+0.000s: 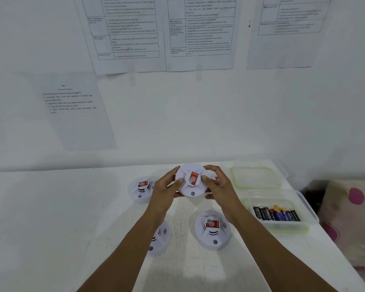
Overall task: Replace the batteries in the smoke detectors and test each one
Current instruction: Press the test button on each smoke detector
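Gripping one smoke detector (191, 182) w/ both hands: left hand (164, 189) curled on its left rim, right hand (218, 186) on its right, over the table (51, 207). More detectors (212, 228) lie nearby on the table; batteries (276, 213) sit in a clear tub (309, 209) at right.

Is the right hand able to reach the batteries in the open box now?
Probably yes, but not at once: the right hand grips the raised smoke detector. The batteries lie uncovered in their box just beside it, with nothing between.
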`<state>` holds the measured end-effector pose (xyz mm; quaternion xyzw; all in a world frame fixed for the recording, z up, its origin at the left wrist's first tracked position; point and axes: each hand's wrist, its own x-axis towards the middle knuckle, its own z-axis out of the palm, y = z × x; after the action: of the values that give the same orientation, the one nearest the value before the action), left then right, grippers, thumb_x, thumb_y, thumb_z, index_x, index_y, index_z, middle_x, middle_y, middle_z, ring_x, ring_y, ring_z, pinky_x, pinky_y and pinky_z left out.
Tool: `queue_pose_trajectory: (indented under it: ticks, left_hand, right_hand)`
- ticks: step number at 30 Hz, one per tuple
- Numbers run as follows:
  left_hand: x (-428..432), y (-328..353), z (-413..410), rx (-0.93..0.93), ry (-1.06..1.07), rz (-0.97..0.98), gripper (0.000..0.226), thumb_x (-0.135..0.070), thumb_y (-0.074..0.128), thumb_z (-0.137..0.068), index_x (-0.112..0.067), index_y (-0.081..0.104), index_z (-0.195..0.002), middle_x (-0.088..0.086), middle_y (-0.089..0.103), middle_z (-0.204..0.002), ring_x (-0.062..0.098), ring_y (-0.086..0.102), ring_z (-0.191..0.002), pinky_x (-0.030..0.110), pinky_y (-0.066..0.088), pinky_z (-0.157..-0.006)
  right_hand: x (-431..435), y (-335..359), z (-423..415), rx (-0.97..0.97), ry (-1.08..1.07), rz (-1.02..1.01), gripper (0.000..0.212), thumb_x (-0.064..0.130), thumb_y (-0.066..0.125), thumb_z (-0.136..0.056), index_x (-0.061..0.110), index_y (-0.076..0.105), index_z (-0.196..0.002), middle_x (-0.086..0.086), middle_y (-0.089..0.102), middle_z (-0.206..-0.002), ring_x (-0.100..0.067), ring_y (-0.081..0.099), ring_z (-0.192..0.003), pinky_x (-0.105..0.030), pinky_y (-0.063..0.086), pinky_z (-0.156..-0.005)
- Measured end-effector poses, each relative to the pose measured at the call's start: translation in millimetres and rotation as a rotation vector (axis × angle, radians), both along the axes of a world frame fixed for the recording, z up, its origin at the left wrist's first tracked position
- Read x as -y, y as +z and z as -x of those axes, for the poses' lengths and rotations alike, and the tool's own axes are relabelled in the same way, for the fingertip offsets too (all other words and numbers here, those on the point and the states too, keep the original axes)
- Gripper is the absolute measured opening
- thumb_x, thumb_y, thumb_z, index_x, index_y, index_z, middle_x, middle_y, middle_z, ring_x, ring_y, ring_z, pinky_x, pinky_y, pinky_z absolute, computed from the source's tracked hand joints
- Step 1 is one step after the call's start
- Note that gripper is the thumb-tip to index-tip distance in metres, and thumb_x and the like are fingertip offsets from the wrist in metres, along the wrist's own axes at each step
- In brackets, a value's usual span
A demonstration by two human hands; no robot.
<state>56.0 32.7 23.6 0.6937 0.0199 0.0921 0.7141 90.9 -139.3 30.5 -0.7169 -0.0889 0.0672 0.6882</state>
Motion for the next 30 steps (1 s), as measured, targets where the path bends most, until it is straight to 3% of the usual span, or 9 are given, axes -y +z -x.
queue_pose_trajectory:
  ticks: [9,14,30]
  left_hand:
    - [0.5,0.5,-0.5,-0.003,-0.002,0.021,0.027,-0.016,0.056,-0.099,-0.032,0.065,-0.119,-0.006,0.074,-0.112,0.018,0.071,-0.102,0.035,0.060,-0.079]
    - [-2.3,0.7,-2.4,0.001,-0.016,0.008,0.027,-0.016,0.055,-0.099,-0.027,0.065,-0.122,-0.002,0.073,-0.115,0.021,0.070,-0.105,0.040,0.060,-0.083]
    - [-6.7,-1.9,-7.3,-0.008,-0.010,0.024,0.029,-0.015,0.055,-0.099,-0.024,0.064,-0.125,-0.001,0.073,-0.115,0.021,0.070,-0.105,0.037,0.060,-0.080]
  right_hand:
    - [-1.0,-0.3,-1.7,0.006,0.004,0.004,0.021,0.029,0.058,-0.097,0.032,0.056,-0.117,-0.004,0.073,-0.095,-0.021,0.070,-0.089,-0.033,0.054,-0.074]
    - [-2.5,-0.2,-3.4,0.009,0.007,0.006,0.022,0.030,0.058,-0.097,0.032,0.055,-0.118,-0.005,0.073,-0.097,-0.022,0.070,-0.090,-0.031,0.054,-0.073]
    - [-8.8,-1.6,-9.0,-0.005,0.005,0.012,0.022,0.029,0.058,-0.097,0.031,0.055,-0.119,-0.007,0.073,-0.098,-0.024,0.070,-0.092,-0.032,0.054,-0.074]
